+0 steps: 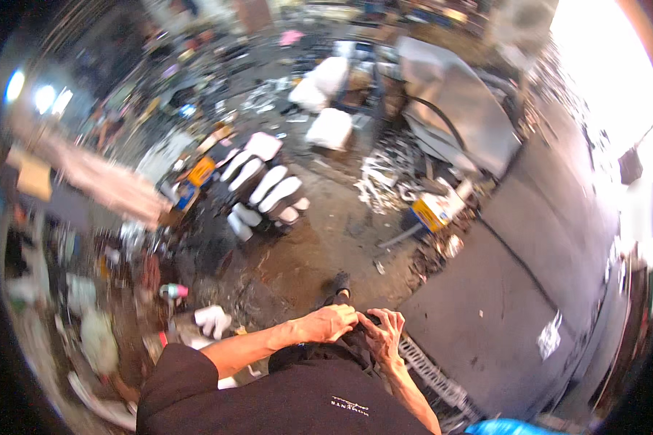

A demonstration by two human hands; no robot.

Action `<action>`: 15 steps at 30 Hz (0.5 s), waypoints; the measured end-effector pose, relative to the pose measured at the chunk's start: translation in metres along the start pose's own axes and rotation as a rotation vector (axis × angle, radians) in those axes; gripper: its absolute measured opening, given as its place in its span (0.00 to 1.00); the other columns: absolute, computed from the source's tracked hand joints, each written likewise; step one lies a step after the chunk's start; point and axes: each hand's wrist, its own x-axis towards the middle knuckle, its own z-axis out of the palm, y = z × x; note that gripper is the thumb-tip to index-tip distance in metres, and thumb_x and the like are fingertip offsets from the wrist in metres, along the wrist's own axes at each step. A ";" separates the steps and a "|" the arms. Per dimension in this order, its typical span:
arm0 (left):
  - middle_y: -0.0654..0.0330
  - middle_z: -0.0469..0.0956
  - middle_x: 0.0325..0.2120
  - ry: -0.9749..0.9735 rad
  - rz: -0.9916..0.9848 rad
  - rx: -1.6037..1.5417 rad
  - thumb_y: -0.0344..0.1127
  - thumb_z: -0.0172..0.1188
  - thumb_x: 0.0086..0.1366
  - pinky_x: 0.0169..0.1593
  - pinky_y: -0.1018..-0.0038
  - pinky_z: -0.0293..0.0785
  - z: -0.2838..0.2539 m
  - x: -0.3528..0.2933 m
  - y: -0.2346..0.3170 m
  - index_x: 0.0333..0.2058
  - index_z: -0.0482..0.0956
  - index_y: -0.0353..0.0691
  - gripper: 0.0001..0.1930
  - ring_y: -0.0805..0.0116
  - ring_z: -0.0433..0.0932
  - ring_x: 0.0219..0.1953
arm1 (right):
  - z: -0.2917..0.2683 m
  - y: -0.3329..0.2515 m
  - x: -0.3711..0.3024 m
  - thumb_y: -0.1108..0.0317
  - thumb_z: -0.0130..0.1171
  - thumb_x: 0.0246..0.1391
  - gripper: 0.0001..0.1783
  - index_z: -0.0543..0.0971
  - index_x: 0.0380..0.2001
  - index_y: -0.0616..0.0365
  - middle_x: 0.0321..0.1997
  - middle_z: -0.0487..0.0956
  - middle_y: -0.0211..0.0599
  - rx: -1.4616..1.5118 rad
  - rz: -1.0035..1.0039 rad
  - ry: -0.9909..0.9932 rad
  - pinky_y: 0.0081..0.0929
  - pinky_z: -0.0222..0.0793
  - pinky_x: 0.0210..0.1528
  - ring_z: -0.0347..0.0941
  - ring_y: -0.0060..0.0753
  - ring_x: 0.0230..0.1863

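Note:
My left hand [329, 323] is in front of my body at the lower middle, its fingers bent and pressed together. Close beside it, my right hand [383, 332] has curled fingers, and the fingertips of both hands nearly meet over my dark trousers. Whatever sits between the fingers, if anything, is hidden and too small to name. Below the hands is my black shirt [305, 395]. Past them one dark shoe [341, 281] shows on the floor. A white glove [212, 320] lies left of my left forearm.
Shoe-sole-shaped white and dark pieces [268, 187] lie ahead to the left. White bundles [329, 129] and a pile of white scraps [384, 177] lie farther off. A yellow-and-blue box [435, 210] stands beside a large dark grey sheet [537, 239] on the right. Much is motion-blurred.

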 end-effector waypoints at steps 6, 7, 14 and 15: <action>0.48 0.74 0.35 0.422 -0.238 -0.049 0.24 0.63 0.65 0.45 0.54 0.76 0.003 -0.084 0.034 0.39 0.72 0.34 0.08 0.45 0.79 0.41 | 0.021 -0.023 0.062 0.70 0.72 0.51 0.25 0.91 0.54 0.36 0.53 0.83 0.29 0.182 -0.433 -0.310 0.47 0.66 0.64 0.77 0.40 0.57; 0.49 0.75 0.35 0.531 -0.352 -0.083 0.23 0.62 0.66 0.43 0.54 0.77 -0.003 -0.094 0.041 0.41 0.73 0.35 0.07 0.45 0.80 0.39 | 0.034 -0.026 0.076 0.69 0.72 0.53 0.24 0.91 0.54 0.37 0.52 0.83 0.29 0.219 -0.480 -0.346 0.46 0.67 0.64 0.77 0.40 0.56; 0.61 0.81 0.36 1.620 -1.105 0.018 0.29 0.68 0.72 0.40 0.70 0.79 0.038 -0.248 0.023 0.56 0.81 0.42 0.15 0.71 0.79 0.35 | 0.110 -0.068 0.150 0.68 0.69 0.63 0.12 0.85 0.48 0.60 0.37 0.83 0.47 0.358 -0.160 -0.475 0.43 0.77 0.46 0.78 0.48 0.37; 0.61 0.82 0.37 1.653 -1.185 0.143 0.29 0.70 0.71 0.41 0.68 0.81 0.042 -0.274 0.036 0.59 0.79 0.43 0.20 0.69 0.80 0.34 | 0.111 -0.085 0.165 0.64 0.67 0.67 0.15 0.84 0.52 0.61 0.37 0.83 0.48 0.350 0.023 -0.575 0.41 0.77 0.45 0.78 0.43 0.36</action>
